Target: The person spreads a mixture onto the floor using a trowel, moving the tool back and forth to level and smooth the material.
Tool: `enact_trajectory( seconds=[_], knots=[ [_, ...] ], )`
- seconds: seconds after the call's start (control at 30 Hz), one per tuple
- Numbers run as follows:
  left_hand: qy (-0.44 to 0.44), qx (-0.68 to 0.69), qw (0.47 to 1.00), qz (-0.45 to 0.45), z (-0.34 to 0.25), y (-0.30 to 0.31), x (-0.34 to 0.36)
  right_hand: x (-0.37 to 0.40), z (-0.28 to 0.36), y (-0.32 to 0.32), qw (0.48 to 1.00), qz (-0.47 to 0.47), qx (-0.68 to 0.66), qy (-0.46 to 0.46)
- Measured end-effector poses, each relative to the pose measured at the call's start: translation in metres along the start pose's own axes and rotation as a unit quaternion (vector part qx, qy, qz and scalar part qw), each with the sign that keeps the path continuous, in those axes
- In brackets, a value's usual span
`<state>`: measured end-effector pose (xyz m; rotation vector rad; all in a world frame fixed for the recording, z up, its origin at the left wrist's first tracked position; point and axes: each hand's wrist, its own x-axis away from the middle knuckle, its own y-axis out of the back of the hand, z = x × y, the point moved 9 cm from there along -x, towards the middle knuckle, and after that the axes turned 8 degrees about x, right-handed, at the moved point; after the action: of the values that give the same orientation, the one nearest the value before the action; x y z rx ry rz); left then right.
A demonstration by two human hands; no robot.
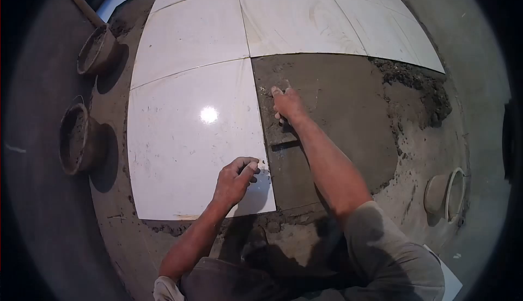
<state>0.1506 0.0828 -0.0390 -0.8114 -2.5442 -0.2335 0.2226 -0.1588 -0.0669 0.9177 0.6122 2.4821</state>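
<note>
My right hand (289, 105) is wrapped round the handle of a trowel (284, 137), whose flat blade lies on the smooth grey mortar (348, 116), close to the edge of a white tile (190, 137). My left hand (236, 180) is above the lower right part of that tile, thumb and fingers pressed together; whether a small thing is between them is too small to tell.
Two buckets (80, 137) (98, 50) stand on the left. A pale bucket (444, 195) lies tilted at the right. Laid white tiles (297, 20) stretch across the top. Rough, crumbly mortar (417, 91) borders the smooth bed. A tile corner (450, 279) shows at the lower right.
</note>
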Motion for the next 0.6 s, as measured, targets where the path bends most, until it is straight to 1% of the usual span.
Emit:
enact_trajectory(
  seconds=[0.13, 0.2, 0.27, 0.37, 0.43, 0.5, 0.53, 0.6],
  knots=[
    [-0.009, 0.004, 1.000, 0.005, 0.004, 0.000, -0.002, 0.009, -0.011, -0.003, 1.000, -0.001, 0.015, 0.017],
    [-0.008, -0.004, 1.000, 0.008, 0.002, -0.002, -0.003, 0.023, -0.019, 0.001, 0.998, -0.025, 0.053, 0.028],
    [-0.015, -0.001, 1.000, 0.013, -0.003, -0.005, -0.001, 0.035, -0.037, -0.003, 0.997, -0.029, 0.066, 0.027],
    [-0.035, -0.005, 0.999, 0.020, -0.008, -0.010, -0.001, 0.056, -0.075, -0.013, 0.995, -0.044, 0.089, 0.030],
    [-0.032, -0.005, 0.999, 0.033, -0.009, -0.015, -0.001, 0.073, -0.105, -0.018, 0.993, -0.057, 0.097, 0.034],
    [-0.029, -0.004, 0.999, 0.046, -0.008, -0.018, 0.000, 0.093, -0.133, -0.018, 0.992, -0.077, 0.081, 0.054],
    [-0.027, 0.003, 0.999, 0.047, -0.007, -0.018, 0.000, 0.113, -0.131, -0.010, 0.992, -0.079, 0.081, 0.051],
    [-0.024, 0.013, 0.998, 0.052, -0.005, -0.020, 0.001, 0.151, -0.139, -0.002, 0.999, -0.021, -0.018, -0.026]
  ],
)
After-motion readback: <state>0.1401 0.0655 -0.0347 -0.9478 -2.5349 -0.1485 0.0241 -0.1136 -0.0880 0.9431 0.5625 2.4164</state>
